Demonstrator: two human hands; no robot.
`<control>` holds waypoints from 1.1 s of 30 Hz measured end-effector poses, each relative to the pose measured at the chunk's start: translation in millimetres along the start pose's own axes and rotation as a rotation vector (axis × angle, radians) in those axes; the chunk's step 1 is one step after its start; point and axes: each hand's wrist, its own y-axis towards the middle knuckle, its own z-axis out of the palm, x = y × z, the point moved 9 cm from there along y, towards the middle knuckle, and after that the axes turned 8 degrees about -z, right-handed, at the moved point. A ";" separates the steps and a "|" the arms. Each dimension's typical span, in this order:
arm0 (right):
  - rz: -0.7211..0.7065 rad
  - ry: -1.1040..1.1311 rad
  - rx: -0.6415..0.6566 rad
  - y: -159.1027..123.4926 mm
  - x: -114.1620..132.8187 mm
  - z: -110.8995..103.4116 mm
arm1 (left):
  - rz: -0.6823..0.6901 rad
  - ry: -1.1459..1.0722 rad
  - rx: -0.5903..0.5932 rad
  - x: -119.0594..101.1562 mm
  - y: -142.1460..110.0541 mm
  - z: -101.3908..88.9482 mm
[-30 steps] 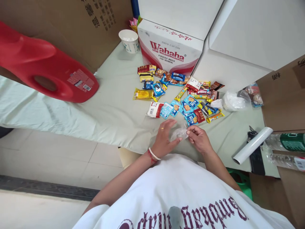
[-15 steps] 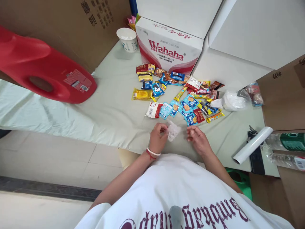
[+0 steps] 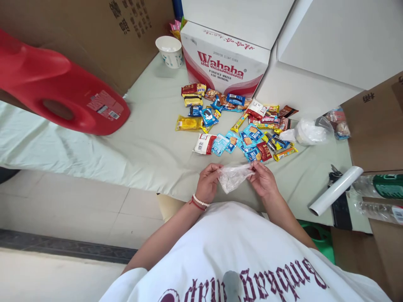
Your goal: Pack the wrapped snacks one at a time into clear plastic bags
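Note:
A thin clear plastic bag [image 3: 233, 178] stretches between my two hands above the front part of the cloth-covered table. My left hand [image 3: 208, 183] pinches its left corner; my right hand [image 3: 263, 179] pinches the right corner. The bag hangs crumpled and looks empty. Just beyond it lie several small wrapped snacks, among them a white and red packet [image 3: 204, 144], a pale blue packet [image 3: 221, 144], blue biscuit packets [image 3: 252, 133] and a dark red packet [image 3: 263, 151].
A large red jug [image 3: 72, 96] lies at the left. Behind the snacks stand a Wahaha carton [image 3: 225, 63] and a paper cup [image 3: 170, 52]. On the right are a bundled white plastic bag [image 3: 311, 132], a white roll [image 3: 336, 191], a black phone-like object [image 3: 341, 214] and plastic bottles [image 3: 390, 186].
My right hand, apart from the bag before, now grips its right corner. The bunched bag has been spread out sideways between both hands.

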 end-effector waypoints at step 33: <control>-0.093 -0.408 0.190 -19.4 32.5 15.9 | -0.130 -0.231 -0.177 -6.2 16.1 -12.6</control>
